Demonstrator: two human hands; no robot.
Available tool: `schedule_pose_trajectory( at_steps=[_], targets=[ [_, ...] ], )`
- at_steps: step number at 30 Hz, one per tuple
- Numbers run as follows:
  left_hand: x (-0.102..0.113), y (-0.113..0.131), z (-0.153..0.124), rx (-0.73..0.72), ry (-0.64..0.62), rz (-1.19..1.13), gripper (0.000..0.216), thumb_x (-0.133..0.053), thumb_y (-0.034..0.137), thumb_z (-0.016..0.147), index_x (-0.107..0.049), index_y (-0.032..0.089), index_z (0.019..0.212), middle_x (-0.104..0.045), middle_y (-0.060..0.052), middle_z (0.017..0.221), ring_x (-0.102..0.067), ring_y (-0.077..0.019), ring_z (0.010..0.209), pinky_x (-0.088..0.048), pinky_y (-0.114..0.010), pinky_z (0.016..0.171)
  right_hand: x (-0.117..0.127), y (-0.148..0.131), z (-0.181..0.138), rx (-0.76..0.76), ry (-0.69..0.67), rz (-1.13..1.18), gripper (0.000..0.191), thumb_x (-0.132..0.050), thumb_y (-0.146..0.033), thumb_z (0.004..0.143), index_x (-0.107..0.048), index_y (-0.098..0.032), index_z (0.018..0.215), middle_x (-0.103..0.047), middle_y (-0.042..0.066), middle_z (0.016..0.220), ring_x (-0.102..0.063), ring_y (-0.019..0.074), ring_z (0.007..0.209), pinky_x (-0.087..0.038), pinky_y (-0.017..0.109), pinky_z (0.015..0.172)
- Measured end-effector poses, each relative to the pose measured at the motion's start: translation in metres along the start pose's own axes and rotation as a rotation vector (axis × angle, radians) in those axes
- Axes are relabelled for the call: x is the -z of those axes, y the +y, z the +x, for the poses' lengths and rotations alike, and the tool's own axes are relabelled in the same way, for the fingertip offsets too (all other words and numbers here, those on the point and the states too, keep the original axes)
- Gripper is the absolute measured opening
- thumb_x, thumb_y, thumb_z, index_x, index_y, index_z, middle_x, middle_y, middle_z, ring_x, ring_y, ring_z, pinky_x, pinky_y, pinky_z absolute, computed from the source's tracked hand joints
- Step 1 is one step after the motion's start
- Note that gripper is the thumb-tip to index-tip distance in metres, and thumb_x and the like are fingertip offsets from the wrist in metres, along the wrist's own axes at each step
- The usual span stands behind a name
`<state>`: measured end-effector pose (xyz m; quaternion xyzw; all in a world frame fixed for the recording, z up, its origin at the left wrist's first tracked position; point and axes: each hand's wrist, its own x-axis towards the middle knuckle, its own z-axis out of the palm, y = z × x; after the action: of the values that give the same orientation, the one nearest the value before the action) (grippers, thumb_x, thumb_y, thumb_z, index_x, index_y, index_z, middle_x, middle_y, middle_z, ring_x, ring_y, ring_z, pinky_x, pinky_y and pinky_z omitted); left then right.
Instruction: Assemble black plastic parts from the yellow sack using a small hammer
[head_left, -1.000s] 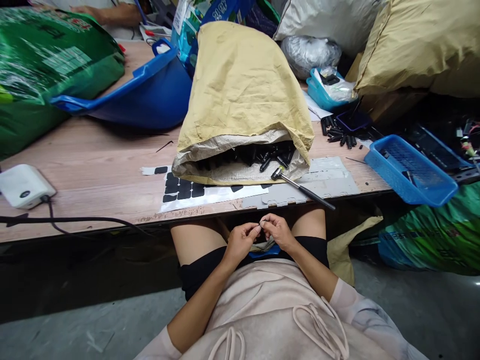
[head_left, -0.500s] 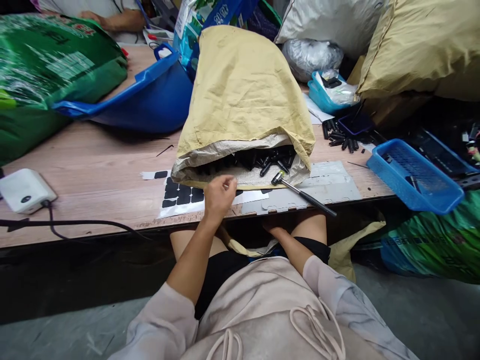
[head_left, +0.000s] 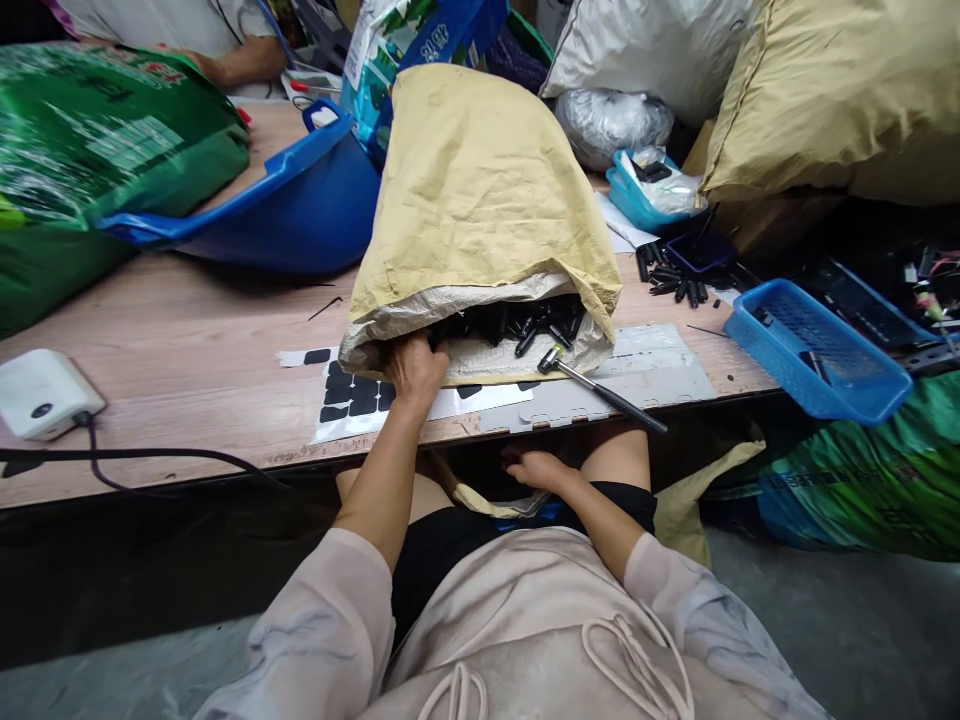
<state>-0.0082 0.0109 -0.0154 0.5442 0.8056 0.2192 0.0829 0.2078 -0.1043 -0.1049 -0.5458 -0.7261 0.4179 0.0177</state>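
Note:
A tan paper sack (head_left: 480, 190) lies on its side on the wooden table (head_left: 187, 350), its mouth facing me and full of small black plastic parts (head_left: 525, 325). My left hand (head_left: 414, 368) reaches into the left side of the sack's mouth, with its fingertips hidden among the parts. My right hand (head_left: 536, 468) rests in my lap below the table edge, fingers loosely curled over a tan bag (head_left: 480, 498) there. A small hammer (head_left: 596, 388) lies just right of the sack's mouth.
A sheet of black pads (head_left: 360, 393) lies under my left wrist. A blue tub (head_left: 300, 200), green sacks (head_left: 90, 150), a white device with cable (head_left: 41, 393) and a blue basket (head_left: 817, 350) stand around. Another person's arm (head_left: 225, 62) rests at the far left.
My hands were together in my lap. My left hand has risen over the table edge and gone into the sack's mouth. My right hand stayed low in my lap.

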Motion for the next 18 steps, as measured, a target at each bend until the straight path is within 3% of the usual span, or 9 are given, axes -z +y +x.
schedule_pose_trajectory(
  at_steps=[1, 2, 4, 6, 8, 11, 14, 18],
  targets=[
    [0.002, -0.002, -0.006, -0.032, 0.013, -0.016, 0.033, -0.066, 0.034, 0.09, -0.075, 0.017, 0.116, -0.076, -0.019, 0.106, -0.069, -0.0396, 0.104, -0.054, -0.05, 0.091, 0.007, -0.003, -0.012, 0.072, -0.024, 0.018, 0.019, -0.074, -0.032, 0.093, -0.078, -0.028, 0.111, -0.078, 0.0, 0.101, -0.073, 0.0183, 0.093, -0.056, 0.026, 0.081],
    [0.004, -0.003, -0.013, -0.083, 0.034, -0.034, 0.033, -0.065, 0.034, 0.092, -0.075, 0.017, 0.117, -0.075, -0.018, 0.105, -0.069, -0.0382, 0.104, -0.053, -0.049, 0.091, 0.017, -0.006, -0.024, 0.238, 0.033, 0.067, 0.019, -0.069, -0.031, 0.096, -0.078, -0.026, 0.111, -0.078, 0.001, 0.098, -0.073, 0.0175, 0.089, -0.055, 0.026, 0.081],
    [0.005, -0.003, -0.028, -0.248, 0.059, -0.085, 0.028, -0.065, 0.033, 0.092, -0.075, 0.019, 0.115, -0.075, -0.014, 0.106, -0.067, -0.0344, 0.104, -0.052, -0.046, 0.094, 0.043, -0.01, -0.046, 0.48, 0.357, 0.137, 0.022, -0.059, -0.031, 0.101, -0.077, -0.025, 0.111, -0.078, 0.004, 0.105, -0.071, 0.018, 0.097, -0.055, 0.03, 0.089],
    [0.001, 0.0, -0.042, -0.439, -0.001, -0.157, 0.021, -0.068, 0.031, 0.091, -0.076, 0.021, 0.107, -0.075, -0.011, 0.105, -0.065, -0.0306, 0.103, -0.051, -0.042, 0.093, 0.074, -0.007, -0.059, 0.451, 0.75, 0.036, 0.024, -0.056, -0.03, 0.102, -0.075, -0.024, 0.114, -0.076, 0.007, 0.11, -0.068, 0.0209, 0.105, -0.052, 0.035, 0.097],
    [-0.008, 0.006, -0.053, -0.586, -0.124, -0.238, 0.015, -0.072, 0.03, 0.089, -0.076, 0.022, 0.101, -0.074, -0.007, 0.099, -0.064, -0.0278, 0.098, -0.051, -0.04, 0.091, 0.1, 0.004, -0.061, 0.252, 0.955, -0.187, 0.024, -0.062, -0.031, 0.098, -0.075, -0.022, 0.116, -0.072, 0.01, 0.117, -0.063, 0.0254, 0.109, -0.048, 0.04, 0.099],
    [-0.023, 0.013, -0.058, -0.665, -0.246, -0.322, 0.014, -0.078, 0.031, 0.085, -0.077, 0.022, 0.096, -0.073, -0.006, 0.095, -0.063, -0.0263, 0.095, -0.05, -0.041, 0.092, 0.121, 0.024, -0.049, 0.038, 0.887, -0.395, 0.026, -0.068, -0.036, 0.093, -0.074, -0.023, 0.114, -0.07, 0.01, 0.107, -0.059, 0.0269, 0.099, -0.046, 0.039, 0.089],
    [-0.031, 0.014, -0.055, -0.637, -0.299, -0.406, 0.021, -0.083, 0.03, 0.08, -0.076, 0.022, 0.099, -0.071, -0.004, 0.093, -0.063, -0.0255, 0.094, -0.05, -0.041, 0.091, 0.123, 0.036, -0.039, 0.005, 0.845, -0.433, 0.016, -0.062, -0.03, 0.097, -0.074, -0.022, 0.104, -0.069, 0.009, 0.101, -0.057, 0.026, 0.096, -0.045, 0.037, 0.085],
    [-0.03, 0.01, -0.051, -0.603, -0.343, -0.493, 0.021, -0.084, 0.027, 0.078, -0.075, 0.021, 0.095, -0.07, -0.003, 0.091, -0.063, -0.0238, 0.092, -0.051, -0.038, 0.088, 0.114, 0.026, -0.046, 0.037, 0.954, -0.315, 0.019, -0.054, -0.03, 0.1, -0.07, -0.021, 0.103, -0.067, 0.01, 0.104, -0.06, 0.0245, 0.096, -0.047, 0.034, 0.08]
  ],
)
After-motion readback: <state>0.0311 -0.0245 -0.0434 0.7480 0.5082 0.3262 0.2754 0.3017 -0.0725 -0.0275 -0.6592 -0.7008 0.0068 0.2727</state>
